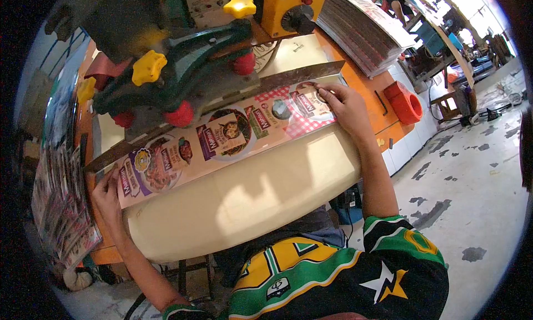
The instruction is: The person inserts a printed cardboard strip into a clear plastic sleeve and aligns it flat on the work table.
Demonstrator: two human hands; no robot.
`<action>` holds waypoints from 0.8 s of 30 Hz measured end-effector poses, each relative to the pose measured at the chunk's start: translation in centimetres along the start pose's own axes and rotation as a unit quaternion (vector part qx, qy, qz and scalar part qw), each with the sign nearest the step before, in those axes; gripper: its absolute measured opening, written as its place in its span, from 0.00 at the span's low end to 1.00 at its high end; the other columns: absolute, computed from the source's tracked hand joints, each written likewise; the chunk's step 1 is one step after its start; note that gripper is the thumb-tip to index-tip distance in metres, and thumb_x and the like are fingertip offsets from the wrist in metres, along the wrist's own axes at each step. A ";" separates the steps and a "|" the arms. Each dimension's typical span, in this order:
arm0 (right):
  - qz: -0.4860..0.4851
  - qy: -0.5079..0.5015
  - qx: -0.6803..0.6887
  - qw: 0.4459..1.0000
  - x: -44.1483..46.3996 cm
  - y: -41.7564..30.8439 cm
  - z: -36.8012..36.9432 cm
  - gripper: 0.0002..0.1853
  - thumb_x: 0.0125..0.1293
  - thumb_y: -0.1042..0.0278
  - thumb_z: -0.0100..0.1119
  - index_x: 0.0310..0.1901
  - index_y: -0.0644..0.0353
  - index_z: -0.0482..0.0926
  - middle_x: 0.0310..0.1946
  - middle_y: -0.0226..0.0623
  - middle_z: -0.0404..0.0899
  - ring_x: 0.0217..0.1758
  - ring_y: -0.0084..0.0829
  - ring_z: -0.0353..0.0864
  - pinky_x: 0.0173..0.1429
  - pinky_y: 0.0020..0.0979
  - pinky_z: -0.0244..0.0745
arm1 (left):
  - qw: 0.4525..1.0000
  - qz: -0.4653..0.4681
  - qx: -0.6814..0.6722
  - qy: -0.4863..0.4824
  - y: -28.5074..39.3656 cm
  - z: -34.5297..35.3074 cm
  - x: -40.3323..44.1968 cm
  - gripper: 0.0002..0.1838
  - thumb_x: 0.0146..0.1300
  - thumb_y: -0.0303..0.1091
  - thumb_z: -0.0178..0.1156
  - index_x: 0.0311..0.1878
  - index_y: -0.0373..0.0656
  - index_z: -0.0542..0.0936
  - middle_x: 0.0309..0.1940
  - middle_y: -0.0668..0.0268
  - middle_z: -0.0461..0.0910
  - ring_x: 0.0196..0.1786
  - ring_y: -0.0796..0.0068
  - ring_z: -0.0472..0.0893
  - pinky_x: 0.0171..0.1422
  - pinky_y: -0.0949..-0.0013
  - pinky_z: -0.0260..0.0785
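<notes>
A long printed sheet (191,139) with food pictures and "Maimun"-like labels lies across the cream work surface (261,195), its far edge along a dark metal guide bar (300,75). My left hand (109,198) is at the sheet's left end, its fingers closed on the edge. At the opposite end my right hand (345,106) pinches the top corner, thumb and forefinger together. Just beyond the bar stands a dark green machine (191,59) with yellow star knobs (149,68) and red round parts (180,114).
A yellow control box (291,11) with a black dial sits at the back. Stacked printed sheets (361,28) stand at the back right, near a red ring-shaped roll (403,103) and a black hex key (381,102). More printed stacks (61,203) lie at the left.
</notes>
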State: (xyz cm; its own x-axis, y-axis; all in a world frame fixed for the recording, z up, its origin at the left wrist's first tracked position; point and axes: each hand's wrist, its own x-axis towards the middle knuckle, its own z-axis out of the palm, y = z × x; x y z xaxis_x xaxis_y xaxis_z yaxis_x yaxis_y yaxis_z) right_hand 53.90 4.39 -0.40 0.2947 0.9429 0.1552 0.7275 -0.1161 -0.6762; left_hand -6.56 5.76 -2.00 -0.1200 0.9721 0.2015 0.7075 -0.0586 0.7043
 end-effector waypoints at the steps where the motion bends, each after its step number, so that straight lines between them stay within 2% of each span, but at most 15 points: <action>1: -0.002 -0.001 -0.001 1.000 0.0 -0.1 0.0 0.19 0.72 0.49 0.60 0.52 0.55 0.88 0.37 0.49 0.88 0.41 0.44 0.89 0.48 0.40 0.79 | 1.000 0.000 0.000 0.001 0.3 0.0 0.0 0.19 0.75 0.36 0.62 0.56 0.27 0.84 0.45 0.57 0.88 0.45 0.75 0.81 0.55 0.70 0.74; 4: -0.011 -0.001 -0.014 1.000 0.1 0.2 0.1 0.20 0.72 0.49 0.60 0.52 0.55 0.88 0.38 0.49 0.88 0.41 0.44 0.89 0.48 0.40 0.79 | 1.000 -0.002 -0.006 -0.002 0.0 0.0 -0.1 0.19 0.74 0.37 0.63 0.56 0.27 0.84 0.44 0.57 0.88 0.45 0.75 0.81 0.54 0.70 0.74; 6: -0.015 0.002 -0.026 1.000 0.1 0.1 0.1 0.20 0.72 0.49 0.60 0.52 0.55 0.88 0.38 0.48 0.88 0.41 0.44 0.89 0.49 0.41 0.79 | 0.997 -0.064 -0.029 0.007 -2.0 0.1 0.3 0.19 0.74 0.37 0.64 0.56 0.28 0.84 0.43 0.59 0.88 0.43 0.76 0.80 0.53 0.71 0.74; 8: -0.001 -0.015 -0.007 1.000 0.0 -0.3 -0.1 0.16 0.74 0.58 0.62 0.53 0.59 0.87 0.39 0.43 0.90 0.40 0.29 0.88 0.46 0.31 0.78 | 0.998 -0.045 -0.036 0.008 -3.0 0.2 0.4 0.19 0.74 0.37 0.64 0.56 0.29 0.85 0.44 0.59 0.88 0.43 0.77 0.80 0.53 0.72 0.74; 14: -0.024 -0.002 -0.025 0.999 0.0 0.4 0.0 0.16 0.74 0.59 0.62 0.53 0.60 0.87 0.39 0.43 0.90 0.39 0.28 0.87 0.45 0.31 0.78 | 0.998 -0.021 -0.051 0.008 -0.6 0.3 -0.1 0.17 0.74 0.35 0.63 0.57 0.31 0.85 0.46 0.60 0.88 0.45 0.78 0.81 0.54 0.73 0.74; 17: -0.007 -0.022 0.014 1.000 0.0 -0.1 -0.2 0.16 0.74 0.59 0.61 0.53 0.60 0.87 0.39 0.43 0.90 0.39 0.27 0.86 0.45 0.30 0.78 | 0.998 -0.036 -0.056 0.005 -2.6 0.1 0.3 0.16 0.75 0.32 0.62 0.58 0.32 0.85 0.47 0.60 0.88 0.45 0.79 0.81 0.54 0.73 0.74; 19: 0.003 -0.026 0.014 1.000 0.0 -0.2 -0.2 0.16 0.74 0.59 0.61 0.53 0.61 0.87 0.39 0.44 0.90 0.39 0.27 0.86 0.45 0.30 0.77 | 0.997 -0.056 -0.060 -0.004 -3.4 0.1 0.5 0.15 0.75 0.31 0.61 0.59 0.32 0.85 0.47 0.61 0.88 0.45 0.80 0.81 0.54 0.73 0.74; 21: 0.014 -0.033 0.014 0.999 -0.2 -0.4 -0.2 0.16 0.74 0.59 0.61 0.53 0.61 0.87 0.39 0.44 0.90 0.39 0.27 0.86 0.45 0.30 0.77 | 0.998 -0.038 -0.049 -0.008 -3.8 0.1 0.4 0.15 0.75 0.28 0.59 0.59 0.32 0.84 0.47 0.60 0.88 0.45 0.80 0.81 0.55 0.73 0.73; 23: 0.020 -0.005 0.017 1.000 -0.5 -0.8 -0.2 0.17 0.72 0.53 0.62 0.53 0.55 0.88 0.41 0.48 0.89 0.42 0.40 0.89 0.49 0.37 0.79 | 0.999 -0.024 -0.036 -0.004 -1.4 0.1 0.0 0.15 0.75 0.28 0.58 0.60 0.33 0.84 0.47 0.59 0.88 0.45 0.79 0.81 0.55 0.73 0.73; 24: 0.020 -0.007 0.018 1.000 -0.5 -0.7 -0.1 0.17 0.72 0.53 0.62 0.53 0.55 0.88 0.41 0.48 0.89 0.42 0.40 0.89 0.49 0.37 0.79 | 0.999 -0.016 -0.030 -0.001 -0.8 0.1 -0.1 0.15 0.75 0.28 0.58 0.60 0.33 0.84 0.47 0.59 0.88 0.46 0.79 0.81 0.55 0.73 0.73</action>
State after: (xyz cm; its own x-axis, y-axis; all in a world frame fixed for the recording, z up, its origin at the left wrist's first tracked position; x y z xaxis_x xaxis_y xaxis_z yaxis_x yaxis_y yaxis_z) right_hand 53.33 3.99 0.08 0.3151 0.9418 0.1173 0.6920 -0.1434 -0.7075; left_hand -7.03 5.77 -2.63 -0.1404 0.9739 0.1781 0.6606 -0.0418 0.7496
